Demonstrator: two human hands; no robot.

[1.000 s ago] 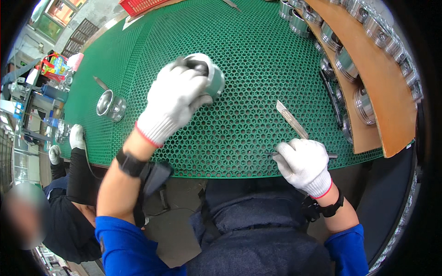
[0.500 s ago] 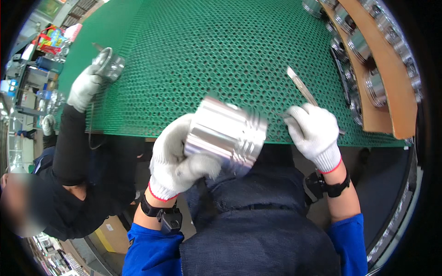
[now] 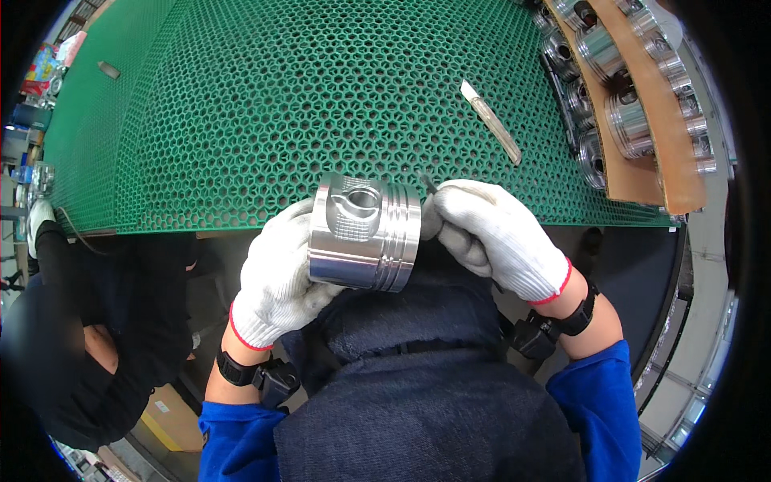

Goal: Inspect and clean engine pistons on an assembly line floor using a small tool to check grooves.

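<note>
A shiny metal piston (image 3: 353,249) lies on its side in my left hand (image 3: 277,269), whose gloved fingers wrap round its left end. Its pin hole faces upward, and the ring grooves are at its right end. Close to the grooved end, my right hand (image 3: 490,233) is closed on a thin dark tool (image 3: 428,183). The tool's tip pokes out past the fingers; most of it is hidden in the glove. Whether it touches the piston I cannot tell. Both hands wear white knitted gloves with red cuffs.
A green mat with holes (image 3: 321,96) covers the table. On it lies a pale, flat-bladed tool (image 3: 491,120). Several pistons stand at the right beside cardboard dividers (image 3: 666,120). A small grey piece (image 3: 108,70) lies far left. A co-worker's dark sleeve (image 3: 52,265) is at left.
The piston has turned so its pin hole shows. My right hand has come left, up to its grooved end. The co-worker's nearer hand and the piston it held have left the view.
</note>
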